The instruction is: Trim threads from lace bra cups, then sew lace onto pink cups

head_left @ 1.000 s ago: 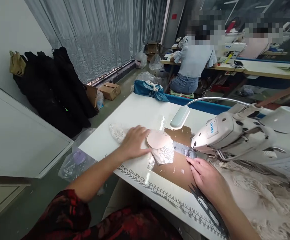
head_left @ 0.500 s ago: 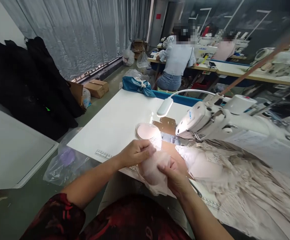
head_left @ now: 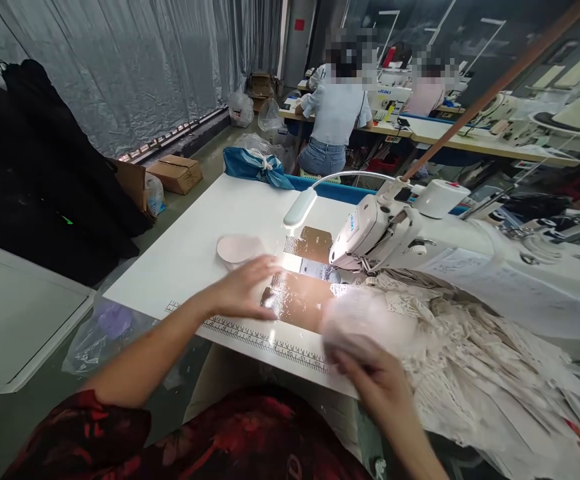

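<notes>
- Pink foam cup [head_left: 240,249] lies flat on the white table [head_left: 195,253], just past your left hand [head_left: 245,291]; can't tell if fingertips touch it.
- L hand: flat, fingers spread and loose, palm down over the tabletop, holding nothing. Sits near the front edge w/ the printed ruler strip [head_left: 250,335].
- R hand [head_left: 370,373]: blurred, fingers curled up around a pale padded lace piece [head_left: 357,320] – gripping it from below, right at the table's front edge.
- That piece runs into the heap of cream lace fabric [head_left: 470,353], which spills over the right side of the table and off the near edge.
- Sewing machine [head_left: 420,233] head stands just behind the lace; its gooseneck lamp [head_left: 300,207] hangs over the brown glossy patch [head_left: 295,300] betw. your hands.
- Open room: broad bare white surface left of the cup, out to the table's left edge and back to the blue bag [head_left: 255,167] at the far edge.
- Plastic bag [head_left: 105,327] hangs just below the left front corner.
- Another person [head_left: 333,113] sits well apart at a far bench, back turned.
</notes>
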`<state>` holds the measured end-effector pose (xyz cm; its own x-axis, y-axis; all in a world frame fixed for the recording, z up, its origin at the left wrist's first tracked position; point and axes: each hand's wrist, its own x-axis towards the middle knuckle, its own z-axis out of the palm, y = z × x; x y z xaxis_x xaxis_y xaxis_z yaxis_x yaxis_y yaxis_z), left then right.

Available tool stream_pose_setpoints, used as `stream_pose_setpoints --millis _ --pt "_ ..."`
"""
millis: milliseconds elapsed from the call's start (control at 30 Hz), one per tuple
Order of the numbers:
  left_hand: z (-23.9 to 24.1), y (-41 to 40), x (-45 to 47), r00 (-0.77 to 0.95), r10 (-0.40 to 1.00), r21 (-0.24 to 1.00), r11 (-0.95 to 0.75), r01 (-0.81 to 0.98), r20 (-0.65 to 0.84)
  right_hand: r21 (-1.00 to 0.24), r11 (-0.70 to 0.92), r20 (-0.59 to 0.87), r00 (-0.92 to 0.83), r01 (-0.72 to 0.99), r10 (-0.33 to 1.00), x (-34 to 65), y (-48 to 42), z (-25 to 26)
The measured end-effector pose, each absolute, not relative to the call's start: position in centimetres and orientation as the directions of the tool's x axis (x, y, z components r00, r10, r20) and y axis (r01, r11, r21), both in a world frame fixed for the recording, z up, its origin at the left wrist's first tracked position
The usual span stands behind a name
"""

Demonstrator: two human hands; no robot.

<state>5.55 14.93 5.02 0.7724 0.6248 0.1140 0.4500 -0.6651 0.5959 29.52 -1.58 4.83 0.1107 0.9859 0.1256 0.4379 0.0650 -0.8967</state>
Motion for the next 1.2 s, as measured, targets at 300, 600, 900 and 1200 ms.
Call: stream_pose_setpoints --millis 300,600,900,1200 --pt "4.8 11.0 6.6 0.604 0.797 0.871 -0.288 0.399 -0.013 -0.791 0.156 0.392 0.294 0.592 0.872 29.0 0.5 5.6" --pt "5.5 8.1 7.6 0.892 0.451 0.972 0.202 -0.123 0.019 -0.971 -0.227 -0.201 -0.247 -0.079 0.948 27.4 2.3 3.0" --pt "3.0 8.4 6.5 0.727 0.632 0.940 0.338 0.054 -0.269 -0.862 -0.258 -0.257 -0.063 -0.436 0.964 26.7 1.1 3.4" --pt "2.1 7.7 6.8 0.549 0.743 0.737 0.604 -0.304 -0.383 -0.917 -0.163 -0.215 0.106 -0.365 0.971 27.0 1.3 1.8"
